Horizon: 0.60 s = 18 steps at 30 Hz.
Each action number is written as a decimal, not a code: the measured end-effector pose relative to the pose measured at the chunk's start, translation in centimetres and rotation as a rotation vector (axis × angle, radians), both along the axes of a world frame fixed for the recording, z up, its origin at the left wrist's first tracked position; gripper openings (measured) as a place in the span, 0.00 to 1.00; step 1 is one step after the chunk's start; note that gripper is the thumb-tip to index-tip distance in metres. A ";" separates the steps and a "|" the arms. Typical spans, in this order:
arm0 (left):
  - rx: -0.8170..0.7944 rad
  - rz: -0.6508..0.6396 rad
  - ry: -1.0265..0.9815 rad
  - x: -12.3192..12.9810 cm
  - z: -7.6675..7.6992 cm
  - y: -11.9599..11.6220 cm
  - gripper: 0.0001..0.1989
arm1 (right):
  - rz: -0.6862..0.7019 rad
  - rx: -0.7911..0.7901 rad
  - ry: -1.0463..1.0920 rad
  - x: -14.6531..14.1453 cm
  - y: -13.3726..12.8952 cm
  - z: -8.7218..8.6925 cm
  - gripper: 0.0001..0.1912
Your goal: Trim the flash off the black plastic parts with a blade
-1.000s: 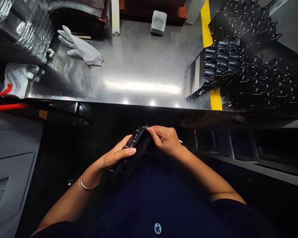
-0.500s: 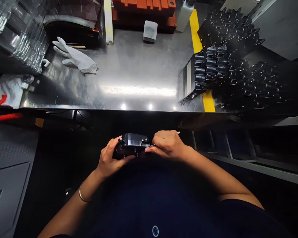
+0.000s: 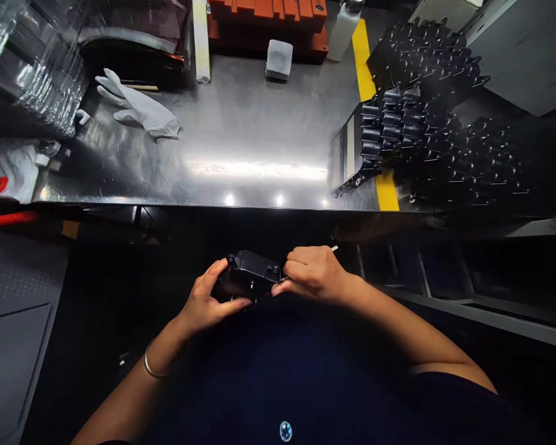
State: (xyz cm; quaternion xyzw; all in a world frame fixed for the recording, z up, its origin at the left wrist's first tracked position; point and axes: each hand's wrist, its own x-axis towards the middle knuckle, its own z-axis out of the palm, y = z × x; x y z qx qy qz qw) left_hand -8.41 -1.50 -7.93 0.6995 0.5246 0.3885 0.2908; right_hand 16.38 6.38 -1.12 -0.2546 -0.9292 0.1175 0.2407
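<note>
Steel surface beyond; black plastic housing now turned level, gripped by curled left-hand fingers; right-hand fingers clenched at its edge, thin pale rod protruding.

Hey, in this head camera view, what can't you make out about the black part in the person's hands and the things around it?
All in the head view:
Black plastic housing: its underside is hidden by the left hand and the right hand.
Thin pale stick: its other end is hidden inside the right hand.
Black moulded parts at far right: too dark and small to tell apart.
Orange-red block: cut off by the top edge.
</note>
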 end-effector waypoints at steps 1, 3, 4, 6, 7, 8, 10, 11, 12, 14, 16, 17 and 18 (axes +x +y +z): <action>-0.025 0.009 -0.008 0.1 0.0 0.0 0.34 | -0.001 0.016 0.006 0.0 0.0 0.0 0.30; -0.089 0.021 -0.036 0.3 0.1 -0.1 0.34 | -0.028 0.023 0.010 0.0 -0.1 -0.1 0.30; -0.131 0.022 -0.056 0.4 0.2 -0.1 0.34 | -0.040 0.012 0.009 0.0 -0.1 -0.2 0.30; -0.227 0.043 -0.100 0.7 0.4 -0.2 0.34 | -0.038 0.000 0.012 -0.1 -0.2 -0.3 0.29; -0.277 0.068 -0.126 0.8 0.4 -0.3 0.34 | -0.022 -0.002 0.025 -0.1 -0.3 -0.4 0.29; -0.322 0.100 -0.158 1.0 0.4 -0.4 0.34 | -0.001 -0.013 0.052 -0.1 -0.4 -0.4 0.28; -0.349 0.184 -0.227 1.2 0.4 -0.7 0.32 | 0.014 -0.094 0.124 -0.1 -0.6 -0.5 0.27; -0.324 0.218 -0.250 1.2 0.4 -0.7 0.30 | -0.005 -0.158 0.158 0.0 -0.7 -0.5 0.26; -0.281 0.233 -0.257 1.2 0.4 -0.8 0.27 | -0.038 -0.224 0.184 0.1 -0.8 -0.5 0.25; -0.165 0.194 -0.230 0.9 0.7 -0.7 0.21 | -0.118 -0.309 0.200 0.3 -0.9 -0.4 0.22; -0.068 0.097 -0.189 0.6 1.0 -0.4 0.18 | -0.162 -0.322 0.200 0.5 -1.1 -0.3 0.19; -0.031 0.050 -0.178 0.4 1.2 -0.2 0.19 | -0.160 -0.320 0.198 0.6 -1.2 -0.3 0.18; 0.006 0.012 -0.174 0.2 1.3 -0.1 0.20 | -0.149 -0.319 0.196 0.7 -1.2 -0.3 0.18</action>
